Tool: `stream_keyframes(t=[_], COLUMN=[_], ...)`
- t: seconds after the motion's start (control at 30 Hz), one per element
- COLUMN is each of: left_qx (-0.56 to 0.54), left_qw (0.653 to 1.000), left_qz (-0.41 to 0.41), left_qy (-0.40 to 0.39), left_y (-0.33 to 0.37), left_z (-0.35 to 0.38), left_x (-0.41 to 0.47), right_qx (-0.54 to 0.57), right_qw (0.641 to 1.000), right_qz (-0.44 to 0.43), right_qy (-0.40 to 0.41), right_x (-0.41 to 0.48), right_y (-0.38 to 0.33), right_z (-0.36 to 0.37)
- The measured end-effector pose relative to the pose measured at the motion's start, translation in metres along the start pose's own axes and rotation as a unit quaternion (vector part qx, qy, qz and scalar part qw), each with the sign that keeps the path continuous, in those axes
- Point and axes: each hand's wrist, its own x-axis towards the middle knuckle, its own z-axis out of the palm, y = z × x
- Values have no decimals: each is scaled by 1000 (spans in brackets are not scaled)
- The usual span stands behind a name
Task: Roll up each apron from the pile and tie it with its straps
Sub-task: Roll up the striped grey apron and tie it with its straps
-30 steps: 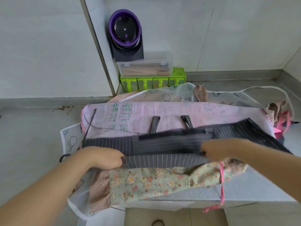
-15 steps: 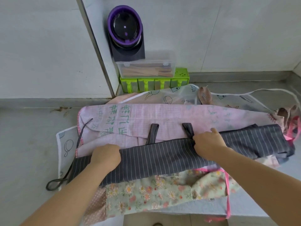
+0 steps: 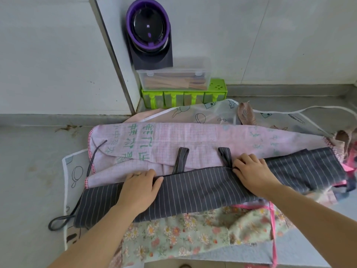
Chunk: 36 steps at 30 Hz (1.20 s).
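A grey stone counter (image 3: 29, 171) is running under white wall tiles, and in front of the lime-green plastic drawer rack (image 3: 183, 95) a pile of aprons is lying. On top, away from the rack, the dark grey pinstriped cloth apron (image 3: 193, 192) is lying as a long band. The left hand (image 3: 139, 190) and right hand (image 3: 253, 171) are curling their fingers over its rack-side edge, spaced apart, seemingly so it rolls evenly.

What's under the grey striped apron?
Under the grey striped apron a pink checked apron shows at its far edge and a floral apron at its near edge. How they lie beneath it is covered.
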Motion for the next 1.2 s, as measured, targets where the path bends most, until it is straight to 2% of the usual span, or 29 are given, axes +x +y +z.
stream_keyframes(t=[0.1,0.23,0.33,0.4,0.47,0.5,0.57,0.63,0.7,0.77,0.87,0.93,1.03,1.13,1.2], left_qx=[-31,-49,74,137,115,80,26,-4,8,29,29,24,21,22,22], left_qw=[998,992,984,988,992,994,984,977,980,982,982,982,983,982,982], left_qz=[54,115,131,62,26,43,127,194,199,188,185,185,184,186,188], left_qy=[10,33,98,43,35,66,124,86,29,8,-7,-13,-8,1,2], left_y=[0,-17,-34,-32,-13,3,34,61,73,73,72,73,72,71,73], left_z=[-11,-47,-66,-63,-49,-43,-22,-3,14,29,38,38,40,42,42], left_x=[-1,15,36,36,29,23,12,4,2,3,5,5,5,5,6], right_qx=[16,50,82,74,83,93,109,113,136,154,53,9,18,143,154], right_qw=[1000,997,993,995,996,995,993,993,990,987,985,978,979,975,970], right_qz=[-17,-43,-62,-60,-40,-31,-24,-20,-5,27,39,73,119,160,173], right_qy=[10,-38,-49,-25,1,11,34,35,31,39,158,194,167,62,76], right_x=[1,3,-1,-6,-9,-10,-10,-8,-4,-5,-16,-33,-52,-58,-59], right_y=[1,-3,-23,-33,-38,-39,-36,-34,-31,-28,-16,-2,28,54,64], right_z=[-2,-20,-34,-32,-22,-17,-4,2,7,8,10,10,12,17,25])
